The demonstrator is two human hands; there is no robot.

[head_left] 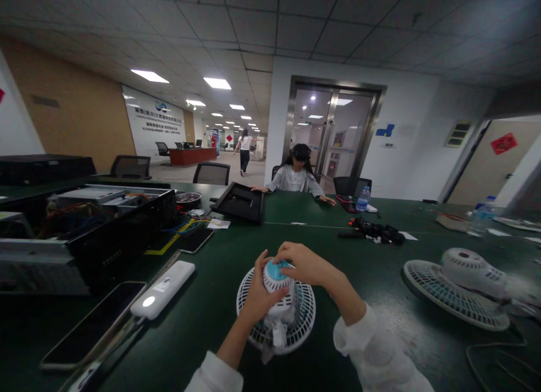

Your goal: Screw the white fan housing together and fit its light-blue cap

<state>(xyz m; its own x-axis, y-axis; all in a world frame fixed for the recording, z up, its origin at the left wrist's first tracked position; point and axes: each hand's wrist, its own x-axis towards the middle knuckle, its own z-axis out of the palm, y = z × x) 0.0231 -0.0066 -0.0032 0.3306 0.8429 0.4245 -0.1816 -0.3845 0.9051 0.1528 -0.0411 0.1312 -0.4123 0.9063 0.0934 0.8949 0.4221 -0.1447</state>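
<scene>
Fan clasped in our left hand, right hand pinching its blue cap, we have a power bank left, second fan right.

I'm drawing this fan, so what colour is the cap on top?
The cap is light blue; the head view shows it best.

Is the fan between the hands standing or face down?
The fan is face down: its grille lies on the table, motor housing up.
</scene>
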